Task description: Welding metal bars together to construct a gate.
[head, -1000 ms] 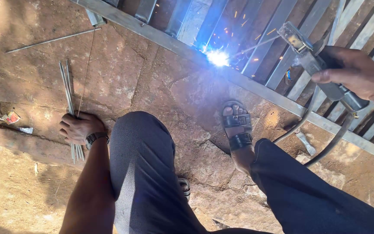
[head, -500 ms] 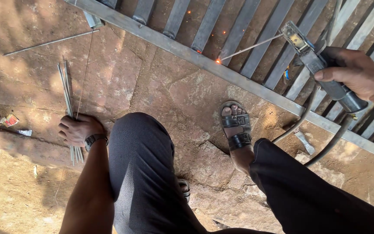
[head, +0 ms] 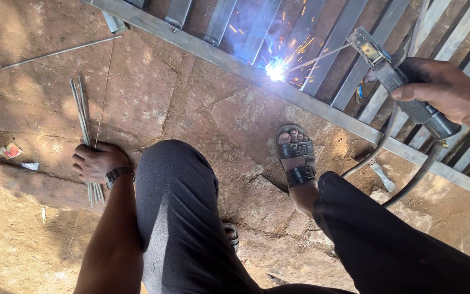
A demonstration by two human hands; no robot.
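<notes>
My right hand [head: 448, 91] grips a grey electrode holder [head: 393, 76] at the upper right. A thin welding rod [head: 322, 55] runs from the holder down-left to a bright blue-white arc [head: 276, 69] with orange sparks, on the long bar of a grey metal frame [head: 333, 114]. My left hand [head: 98, 162], a dark watch on its wrist, rests flat on the stone floor over a bundle of spare welding rods [head: 82, 120]. I crouch, with my sandalled right foot [head: 296, 155] close to the frame.
A dark cable [head: 409, 179] hangs from the holder and curves across the frame to the ground. A single long rod [head: 61, 51] lies at the upper left. Small litter scraps [head: 12, 151] lie at the left. The floor is cracked reddish stone [head: 202, 103].
The arc was burning a second ago, went out to a small spark, and now burns again with sparks. The rod tip has shifted slightly along the bar. My left hand stayed put.
</notes>
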